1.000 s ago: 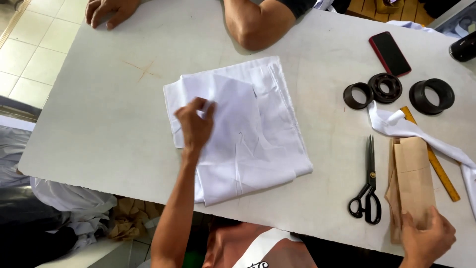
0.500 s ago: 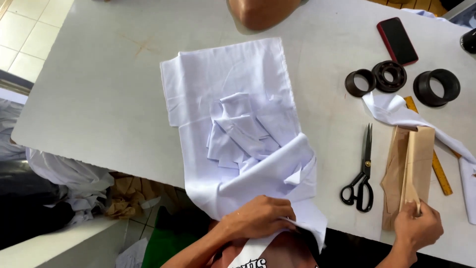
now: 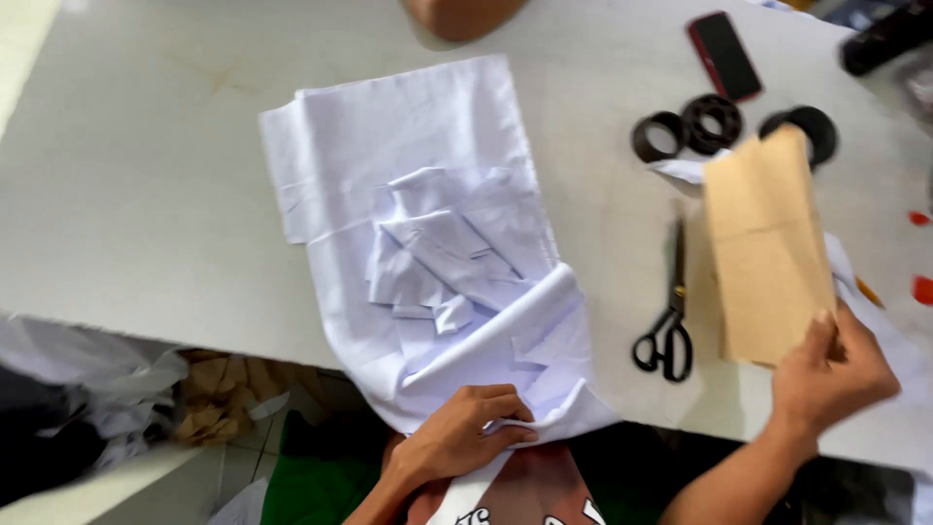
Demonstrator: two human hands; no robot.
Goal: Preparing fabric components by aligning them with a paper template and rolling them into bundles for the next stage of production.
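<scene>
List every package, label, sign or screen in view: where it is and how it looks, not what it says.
Phone: far right of the table, beyond the black rings; flat rectangle, red rim, dark blank screen.
Brown card: lifted in the right hand above the scissors; plain tan folded sheet, no print visible.
No labels or signs show; the left hand grips only white cloth.

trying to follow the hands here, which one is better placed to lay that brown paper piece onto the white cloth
Likely the right hand: it already grips the brown paper piece by its lower edge, lifted beside the scissors. The left hand is busy pinching the white cloth at the table's near edge.
</scene>
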